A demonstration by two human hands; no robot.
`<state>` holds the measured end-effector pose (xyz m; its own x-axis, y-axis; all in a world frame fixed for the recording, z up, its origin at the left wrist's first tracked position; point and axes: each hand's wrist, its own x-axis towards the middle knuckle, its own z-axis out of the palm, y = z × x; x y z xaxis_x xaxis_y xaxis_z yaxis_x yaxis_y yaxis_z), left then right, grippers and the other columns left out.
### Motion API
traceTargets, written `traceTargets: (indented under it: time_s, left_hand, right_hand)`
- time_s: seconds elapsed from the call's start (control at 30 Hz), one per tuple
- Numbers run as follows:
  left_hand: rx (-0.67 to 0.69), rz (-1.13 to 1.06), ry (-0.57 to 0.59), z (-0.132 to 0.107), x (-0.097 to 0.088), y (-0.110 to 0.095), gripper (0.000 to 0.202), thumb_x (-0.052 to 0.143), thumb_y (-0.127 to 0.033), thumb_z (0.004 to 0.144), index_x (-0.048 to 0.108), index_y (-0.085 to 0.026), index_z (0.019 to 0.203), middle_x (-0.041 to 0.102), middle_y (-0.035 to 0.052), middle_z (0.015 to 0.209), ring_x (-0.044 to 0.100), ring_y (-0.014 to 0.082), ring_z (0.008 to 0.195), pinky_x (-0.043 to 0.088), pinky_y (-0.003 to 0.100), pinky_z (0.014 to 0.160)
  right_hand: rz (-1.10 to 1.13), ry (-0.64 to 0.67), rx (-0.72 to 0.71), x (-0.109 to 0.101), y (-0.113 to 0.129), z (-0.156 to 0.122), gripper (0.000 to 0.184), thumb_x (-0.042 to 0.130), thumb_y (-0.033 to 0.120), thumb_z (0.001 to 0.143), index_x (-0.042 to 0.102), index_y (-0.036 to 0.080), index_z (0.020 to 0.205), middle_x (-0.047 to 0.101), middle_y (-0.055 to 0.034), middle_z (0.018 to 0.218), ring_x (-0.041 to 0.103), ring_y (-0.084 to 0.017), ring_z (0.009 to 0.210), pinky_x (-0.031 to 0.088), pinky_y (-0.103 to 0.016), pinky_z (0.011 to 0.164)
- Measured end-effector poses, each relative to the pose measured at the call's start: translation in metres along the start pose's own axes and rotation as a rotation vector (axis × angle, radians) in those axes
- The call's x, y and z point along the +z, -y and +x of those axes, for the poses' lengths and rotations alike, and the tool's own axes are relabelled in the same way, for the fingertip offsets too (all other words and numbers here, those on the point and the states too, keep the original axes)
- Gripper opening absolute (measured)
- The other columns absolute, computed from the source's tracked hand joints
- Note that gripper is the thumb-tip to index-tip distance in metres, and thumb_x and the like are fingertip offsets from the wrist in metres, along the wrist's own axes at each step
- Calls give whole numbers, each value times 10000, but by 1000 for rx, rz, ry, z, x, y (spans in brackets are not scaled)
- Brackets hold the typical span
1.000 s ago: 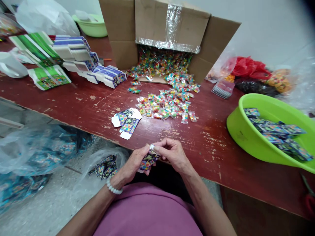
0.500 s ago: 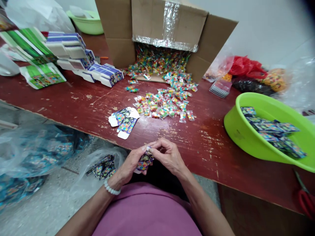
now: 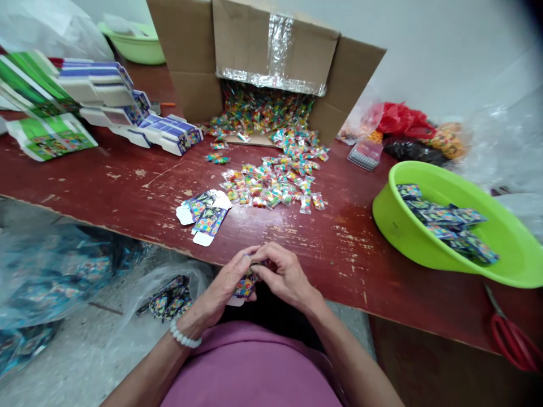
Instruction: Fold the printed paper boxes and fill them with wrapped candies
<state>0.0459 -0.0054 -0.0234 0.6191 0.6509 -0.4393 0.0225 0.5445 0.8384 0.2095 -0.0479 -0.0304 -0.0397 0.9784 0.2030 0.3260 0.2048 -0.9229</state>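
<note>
Over the table's front edge, a small printed carton (image 3: 245,286) is held between both hands. My left hand (image 3: 224,282) is closed round its left side, and a white flap sticks out at the bottom. The fingers and thumb of my right hand (image 3: 282,274) pinch the carton's upper end. Just beyond my hands, several flattened cartons (image 3: 210,217) with white flaps lie on the table. Behind them is a pile of wrapped candies (image 3: 271,183), which spreads out from a big cardboard box (image 3: 271,51).
A green basin (image 3: 386,215) with filled cartons stands at the right, near red-handled scissors (image 3: 509,339). Stacks of flat cartons (image 3: 169,133) lie at the left. Plastic bags (image 3: 169,299) of cartons sit on the floor by the table (image 3: 127,198).
The camera view has shifted, so the table's things appear farther left. At the carton's top, the white flap that showed between my fingers is now mostly out of sight.
</note>
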Motion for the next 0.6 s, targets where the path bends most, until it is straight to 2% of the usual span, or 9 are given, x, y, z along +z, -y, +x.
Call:
traceTargets:
  time_s: [0.07, 0.13, 0.2, 0.23, 0.27, 0.33, 0.4, 0.5, 0.6]
  left_hand:
    - [26, -6, 63, 0, -2, -1, 523, 644, -476, 875, 545, -274, 1347, 668, 55, 1096, 642, 155, 824, 524, 244, 697]
    - [50, 15, 86, 1, -6, -1, 450, 687, -416, 854, 596, -225, 1251, 669, 59, 1056, 629, 172, 889, 512, 251, 743]
    - [63, 30, 48, 3, -11, 0, 391, 739, -388, 807, 629, -193, 1127, 664, 46, 971, 612, 159, 829, 503, 254, 724]
    - [68, 26, 5, 4, -12, 0, 381, 773, -369, 768, 629, -188, 1071, 653, 28, 921, 601, 147, 786, 499, 252, 707]
    - [74, 17, -45, 5, -14, 0, 389, 807, -342, 725, 620, -189, 1030, 639, 8, 878, 590, 136, 754, 497, 250, 697]
    - [92, -3, -139, 8, -15, -1, 453, 844, -287, 662, 598, -208, 1034, 616, -22, 843, 583, 126, 730, 499, 248, 695]
    - [124, -2, -183, 10, -17, -3, 525, 842, -262, 651, 592, -228, 1112, 615, -29, 860, 587, 127, 741, 506, 247, 697]
    - [181, 37, -201, 15, -19, -9, 507, 829, -286, 678, 629, -209, 1137, 613, -22, 855, 589, 124, 750, 513, 228, 688]
    - [205, 57, -285, 18, -21, -15, 443, 851, -328, 654, 639, -189, 1018, 623, -22, 816, 602, 124, 701, 501, 194, 571]
  right_hand:
    - [60, 31, 89, -20, -7, 9, 103, 660, 314, 878, 715, 231, 902, 698, -30, 882, 637, -175, 795, 502, -301, 757]
    - [38, -59, 169, -52, -21, 23, 203, 656, 394, 872, 719, 234, 981, 711, -34, 945, 643, -188, 836, 502, -317, 787]
    - [-127, -330, 230, -89, -42, 41, 307, 634, 440, 861, 705, 212, 1054, 705, -70, 1042, 632, -224, 923, 491, -364, 853]
    - [-267, -499, 295, -107, -53, 50, 355, 635, 450, 840, 697, 187, 1071, 698, -95, 1040, 623, -244, 917, 487, -388, 852]
    - [-422, -611, 385, -123, -65, 58, 394, 644, 448, 817, 690, 164, 1087, 685, -123, 1056, 612, -267, 940, 478, -409, 861]
    - [-624, -674, 559, -146, -87, 71, 419, 681, 469, 765, 704, 160, 1047, 662, -155, 1071, 593, -309, 990, 461, -438, 874]
    - [-670, -670, 625, -158, -102, 78, 364, 708, 470, 727, 725, 174, 938, 662, -158, 1027, 586, -335, 992, 452, -459, 864]
    - [-638, -666, 611, -163, -110, 75, 274, 714, 435, 716, 711, 176, 805, 676, -133, 908, 600, -319, 920, 451, -449, 839]
    - [-582, -696, 555, -157, -98, 59, 304, 681, 435, 756, 688, 155, 874, 692, -109, 874, 616, -264, 845, 465, -391, 800]
